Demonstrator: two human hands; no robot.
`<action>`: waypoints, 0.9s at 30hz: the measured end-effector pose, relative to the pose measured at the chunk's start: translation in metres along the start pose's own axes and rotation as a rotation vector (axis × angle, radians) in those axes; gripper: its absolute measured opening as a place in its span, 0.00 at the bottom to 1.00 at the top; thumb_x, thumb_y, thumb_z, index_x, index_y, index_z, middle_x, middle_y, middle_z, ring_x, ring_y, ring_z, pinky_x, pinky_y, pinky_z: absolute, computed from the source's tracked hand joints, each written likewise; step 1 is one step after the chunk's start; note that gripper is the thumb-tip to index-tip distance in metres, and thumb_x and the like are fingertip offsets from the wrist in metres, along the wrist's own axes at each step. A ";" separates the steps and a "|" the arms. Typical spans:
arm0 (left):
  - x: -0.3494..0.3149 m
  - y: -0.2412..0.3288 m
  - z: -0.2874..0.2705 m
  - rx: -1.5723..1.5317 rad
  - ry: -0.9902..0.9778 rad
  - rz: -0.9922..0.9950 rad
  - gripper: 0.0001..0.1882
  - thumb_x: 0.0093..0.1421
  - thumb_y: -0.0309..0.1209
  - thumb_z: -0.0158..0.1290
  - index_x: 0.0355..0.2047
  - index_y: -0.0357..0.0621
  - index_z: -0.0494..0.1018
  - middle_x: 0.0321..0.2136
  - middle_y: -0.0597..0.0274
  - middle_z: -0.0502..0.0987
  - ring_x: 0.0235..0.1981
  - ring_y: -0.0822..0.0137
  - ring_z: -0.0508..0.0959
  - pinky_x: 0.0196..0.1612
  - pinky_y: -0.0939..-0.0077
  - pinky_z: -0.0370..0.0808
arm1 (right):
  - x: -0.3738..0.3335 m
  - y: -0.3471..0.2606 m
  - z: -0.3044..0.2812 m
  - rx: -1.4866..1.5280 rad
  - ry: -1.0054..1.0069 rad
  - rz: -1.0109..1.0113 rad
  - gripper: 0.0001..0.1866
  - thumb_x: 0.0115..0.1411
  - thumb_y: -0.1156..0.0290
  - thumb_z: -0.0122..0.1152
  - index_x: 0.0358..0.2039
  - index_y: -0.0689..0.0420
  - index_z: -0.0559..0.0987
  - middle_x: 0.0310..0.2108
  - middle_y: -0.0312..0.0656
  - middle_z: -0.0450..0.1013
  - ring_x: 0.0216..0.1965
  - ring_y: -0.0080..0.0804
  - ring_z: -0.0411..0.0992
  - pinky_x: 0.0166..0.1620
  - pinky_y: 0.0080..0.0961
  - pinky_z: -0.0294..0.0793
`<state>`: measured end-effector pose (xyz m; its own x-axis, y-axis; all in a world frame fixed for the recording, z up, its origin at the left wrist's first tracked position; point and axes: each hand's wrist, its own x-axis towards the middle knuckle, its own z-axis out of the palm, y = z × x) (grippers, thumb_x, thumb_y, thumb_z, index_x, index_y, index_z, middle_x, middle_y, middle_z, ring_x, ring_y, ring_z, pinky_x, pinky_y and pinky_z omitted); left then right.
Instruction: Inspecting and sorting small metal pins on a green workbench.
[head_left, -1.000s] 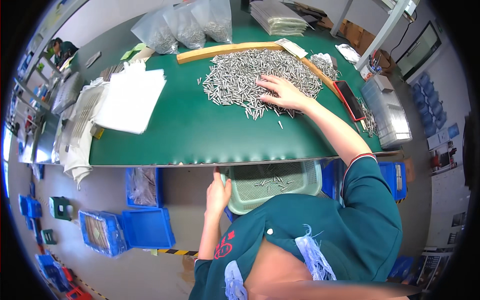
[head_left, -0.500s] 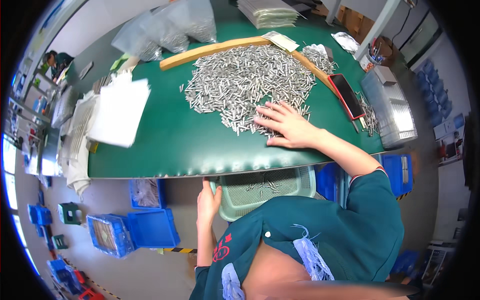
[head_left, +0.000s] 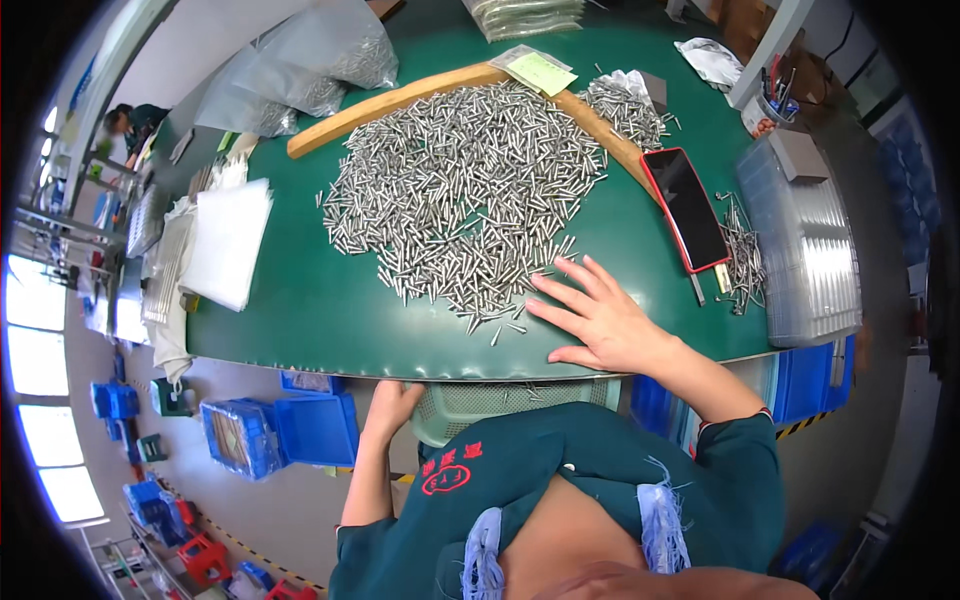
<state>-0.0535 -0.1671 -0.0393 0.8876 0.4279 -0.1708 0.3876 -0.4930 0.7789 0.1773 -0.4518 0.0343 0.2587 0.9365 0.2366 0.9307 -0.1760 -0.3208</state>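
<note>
A broad heap of small silver metal pins [head_left: 460, 190] covers the middle of the green tabletop [head_left: 290, 290]. At its near right edge my right hand [head_left: 610, 325] lies palm down with fingers spread, fingertips beside the outermost pins and nothing gripped. A few stray pins [head_left: 505, 330] lie just left of it, close to the table's front edge. Below that edge is a pale green mesh basket [head_left: 470, 405], partly hidden by the tabletop and my shirt, with a few pins in it. My left hand [head_left: 392, 408] is closed at the basket's left rim, its fingertips partly hidden.
Wooden strips [head_left: 390, 103] border the heap's far side. On the right lie a red-framed phone [head_left: 687, 212], more loose pins [head_left: 742, 255] and clear plastic boxes [head_left: 805, 240]. Bags of pins [head_left: 340, 60] stand far left, near white papers [head_left: 228, 240]. Blue bins [head_left: 315, 430] sit below.
My right hand has come off the heap toward the front edge and the right. The basket shows less beneath the tabletop. The whole view has shifted a little.
</note>
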 end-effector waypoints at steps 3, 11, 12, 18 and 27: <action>-0.001 0.016 -0.005 0.085 -0.180 -0.318 0.23 0.54 0.30 0.54 0.50 0.36 0.70 0.42 0.41 0.76 0.47 0.51 0.76 0.51 0.66 0.69 | -0.003 0.002 0.000 0.026 0.036 0.019 0.37 0.50 0.51 0.65 0.60 0.46 0.66 0.63 0.38 0.59 0.65 0.46 0.52 0.64 0.52 0.52; -0.031 0.030 -0.043 0.230 0.096 -0.074 0.18 0.59 0.35 0.56 0.45 0.35 0.74 0.36 0.47 0.79 0.39 0.53 0.79 0.45 0.67 0.73 | 0.007 -0.001 -0.001 0.000 0.219 0.120 0.23 0.51 0.60 0.67 0.49 0.49 0.76 0.53 0.37 0.69 0.58 0.40 0.63 0.58 0.42 0.61; -0.039 0.043 -0.060 0.107 0.090 -0.110 0.16 0.61 0.33 0.54 0.45 0.35 0.74 0.34 0.49 0.80 0.37 0.58 0.80 0.44 0.71 0.74 | 0.010 -0.006 0.001 0.045 0.188 0.157 0.22 0.51 0.61 0.67 0.47 0.50 0.77 0.50 0.36 0.70 0.53 0.39 0.65 0.54 0.38 0.63; -0.020 0.057 -0.082 0.012 0.332 0.253 0.08 0.57 0.21 0.54 0.38 0.38 0.77 0.28 0.58 0.79 0.30 0.64 0.78 0.36 0.75 0.73 | 0.043 -0.031 0.009 -0.055 0.077 0.221 0.18 0.51 0.62 0.67 0.43 0.50 0.78 0.29 0.34 0.71 0.36 0.32 0.71 0.40 0.29 0.68; 0.045 0.101 0.002 0.408 0.051 0.634 0.29 0.52 0.42 0.60 0.52 0.43 0.69 0.29 0.59 0.72 0.33 0.59 0.72 0.37 0.65 0.68 | 0.051 -0.050 0.022 0.084 0.078 0.341 0.24 0.51 0.69 0.67 0.50 0.55 0.75 0.31 0.39 0.70 0.29 0.33 0.73 0.32 0.27 0.74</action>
<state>0.0265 -0.1990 0.0307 0.9624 -0.0012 0.2716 -0.1230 -0.8935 0.4318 0.1382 -0.3880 0.0421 0.5729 0.8017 0.1706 0.7634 -0.4462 -0.4670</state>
